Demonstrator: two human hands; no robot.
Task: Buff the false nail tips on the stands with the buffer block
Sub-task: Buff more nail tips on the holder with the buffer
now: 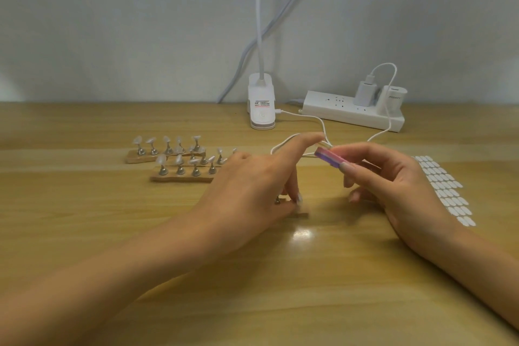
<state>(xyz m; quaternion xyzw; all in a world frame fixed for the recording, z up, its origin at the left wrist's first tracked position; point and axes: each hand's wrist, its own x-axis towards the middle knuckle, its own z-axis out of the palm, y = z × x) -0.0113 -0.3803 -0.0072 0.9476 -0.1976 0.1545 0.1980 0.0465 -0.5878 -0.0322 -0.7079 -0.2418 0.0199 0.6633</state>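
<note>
Two wooden stand strips carry clear false nail tips on metal pegs: a far strip and a nearer strip, both left of centre. My left hand rests over a third stand near the table's middle, fingertips pressing down on it; most of that stand is hidden under the hand. My right hand holds the pink and purple buffer block between thumb and fingers, raised just right of my left index finger.
A white clip lamp base and a white power strip with two chargers sit at the back by the wall. White cables loop behind my hands. A sheet of white oval stickers lies at the right.
</note>
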